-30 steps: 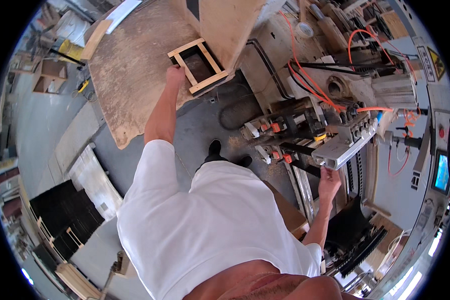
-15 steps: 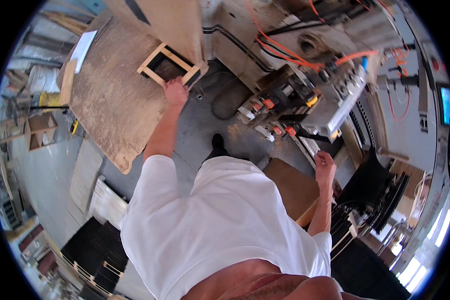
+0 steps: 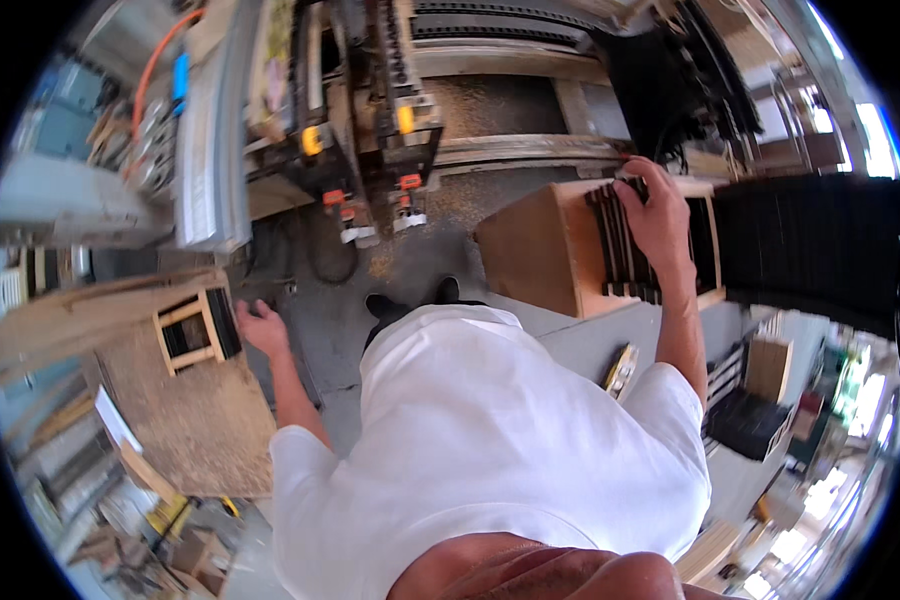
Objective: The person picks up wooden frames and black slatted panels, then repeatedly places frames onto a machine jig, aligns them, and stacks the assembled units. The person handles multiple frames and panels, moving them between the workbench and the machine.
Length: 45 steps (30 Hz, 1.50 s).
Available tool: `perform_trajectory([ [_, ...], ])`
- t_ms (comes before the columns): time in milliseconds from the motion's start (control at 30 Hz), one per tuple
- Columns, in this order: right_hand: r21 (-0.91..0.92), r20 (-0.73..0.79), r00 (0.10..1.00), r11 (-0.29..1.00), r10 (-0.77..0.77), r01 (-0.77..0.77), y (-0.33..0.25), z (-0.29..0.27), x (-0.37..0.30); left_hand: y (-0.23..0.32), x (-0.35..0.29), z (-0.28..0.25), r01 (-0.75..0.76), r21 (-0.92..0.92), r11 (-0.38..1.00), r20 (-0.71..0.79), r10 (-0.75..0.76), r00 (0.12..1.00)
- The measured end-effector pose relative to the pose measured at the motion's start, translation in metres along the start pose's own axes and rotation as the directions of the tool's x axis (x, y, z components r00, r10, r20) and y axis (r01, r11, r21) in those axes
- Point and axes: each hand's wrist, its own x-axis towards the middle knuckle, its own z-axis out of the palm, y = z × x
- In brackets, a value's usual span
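My right hand [image 3: 660,220] reaches over a stack of thin dark slats [image 3: 615,240] on top of a tan wooden box [image 3: 535,250]. Its thumb and fingers are closed on the slats at the far end of the stack; how many they grip is hidden. My left hand [image 3: 262,328] hangs in the air with its fingers apart and nothing in it. Just left of it, a small rectangular frame of pale wood with dark sides [image 3: 192,330] rests on a worn wooden tabletop [image 3: 195,420], apart from the hand.
Ahead stands a machine with clamps [image 3: 370,200] bearing orange and yellow parts. A long black stack [image 3: 810,245] extends right of the box. A white sheet [image 3: 118,418] lies at the tabletop's left edge. Sawdust is on the grey floor [image 3: 440,250].
I have turned to the right. My left hand has let go of the pale wooden frame and moved off it. My right hand has reached to the dark slats on the box.
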Motion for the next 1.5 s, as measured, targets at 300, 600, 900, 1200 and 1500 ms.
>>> perform_trajectory([
  [300, -0.279, 0.22, 0.801, 0.822, 0.557, -0.496, 0.09, -0.057, -0.106, 0.203, -0.104, 0.039, 0.107, -0.566, 0.817, 0.465, 0.209, 0.861],
  [600, 0.075, 0.017, 0.788, 0.785, 0.615, -0.615, 0.103, -0.06, -0.128, 0.357, 0.002, 0.051, 0.008, -0.769, 0.639, 0.329, 0.384, 0.863],
  [900, 0.204, -0.061, 0.867, 0.856, 0.495, -0.475, 0.062, -0.063, -0.069, 0.473, 0.184, 0.174, 0.325, -0.802, 0.502, 0.443, 0.135, 0.886],
  [1200, 0.148, 0.039, 0.954, 0.942, 0.298, -0.3, 0.02, -0.039, 0.029, 0.517, 0.305, 0.274, 0.717, -0.694, 0.056, 0.717, -0.032, 0.696],
  [1500, 0.178, 0.135, 0.983, 0.979, -0.123, 0.098, -0.011, 0.039, 0.144, 0.499, 0.257, 0.264, 0.707, -0.702, -0.088, 0.712, -0.084, 0.697],
])
